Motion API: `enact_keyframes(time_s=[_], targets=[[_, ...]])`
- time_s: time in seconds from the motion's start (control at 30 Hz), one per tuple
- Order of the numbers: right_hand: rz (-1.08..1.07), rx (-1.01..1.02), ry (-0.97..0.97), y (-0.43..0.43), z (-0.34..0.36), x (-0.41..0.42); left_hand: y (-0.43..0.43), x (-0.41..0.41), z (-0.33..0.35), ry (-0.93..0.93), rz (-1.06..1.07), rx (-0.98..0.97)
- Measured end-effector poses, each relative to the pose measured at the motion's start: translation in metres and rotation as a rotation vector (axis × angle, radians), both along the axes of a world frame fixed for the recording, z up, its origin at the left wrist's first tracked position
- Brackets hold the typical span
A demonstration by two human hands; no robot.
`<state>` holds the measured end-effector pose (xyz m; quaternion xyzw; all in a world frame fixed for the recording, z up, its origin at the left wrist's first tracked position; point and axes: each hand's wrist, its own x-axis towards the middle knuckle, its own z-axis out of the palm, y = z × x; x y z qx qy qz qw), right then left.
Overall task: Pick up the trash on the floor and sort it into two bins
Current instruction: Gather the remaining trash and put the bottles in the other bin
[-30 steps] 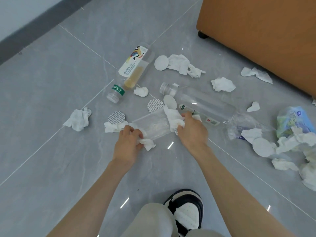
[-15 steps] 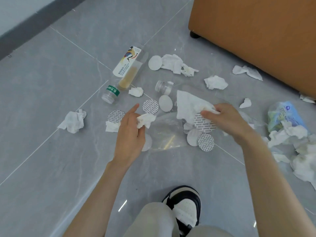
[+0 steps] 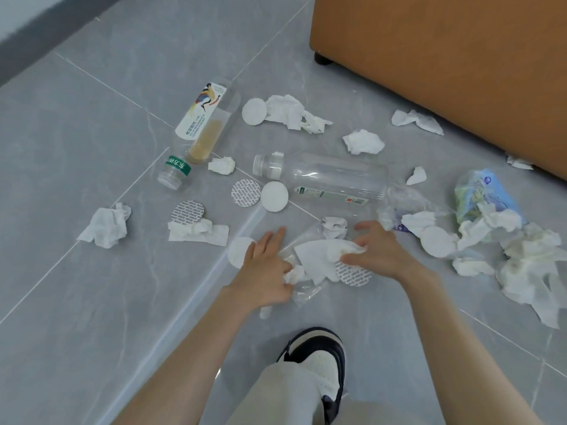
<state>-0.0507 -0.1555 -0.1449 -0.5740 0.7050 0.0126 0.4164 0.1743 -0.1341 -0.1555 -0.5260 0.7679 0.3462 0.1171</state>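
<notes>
Head view: I see tissues and bottles strewn on the floor [image 3: 92, 133], no bins visible
Left hand [image 3: 267, 268]: pinching a small tissue wad [image 3: 294, 275]
Right hand [image 3: 379, 251]: grasping a white tissue [image 3: 319, 256] over clear plastic film [image 3: 302, 291]
Technique: I'd gather paper only, leaving film and foil seal [image 3: 356, 276] behind

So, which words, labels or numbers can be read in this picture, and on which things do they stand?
"东方": white characters on the green neck band of the bottle with amber liquid; the rest of the band is cut off.
White label with a bird drawing, same bottle: dark print, too blurred to read.
Clear empty bottle: label strip too small to read.
Blue packet: print unreadable.
</notes>
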Motion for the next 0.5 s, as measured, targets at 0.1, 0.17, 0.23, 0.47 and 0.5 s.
enact_keyframes(time_s=[0.1, 0.17, 0.23, 0.47, 0.5], targets=[[-0.008, -0.139, 0.053, 0.013, -0.018, 0.009, -0.001, -0.013, -0.001, 0.011, -0.028, -0.054], [-0.011, -0.227, 0.073, 0.019, -0.022, 0.014, -0.002, -0.02, -0.005, -0.004, -0.012, -0.075], [-0.049, -0.273, 0.042, 0.022, -0.023, 0.015, -0.003, -0.026, -0.007, 0.019, 0.055, -0.062], [-0.173, -0.138, -0.042, 0.036, -0.008, 0.001, -0.009, -0.018, 0.011, 0.044, 0.18, -0.084], [-0.198, -0.131, -0.051, 0.039, -0.004, -0.002, -0.01, -0.016, 0.019, 0.046, 0.178, -0.106]])
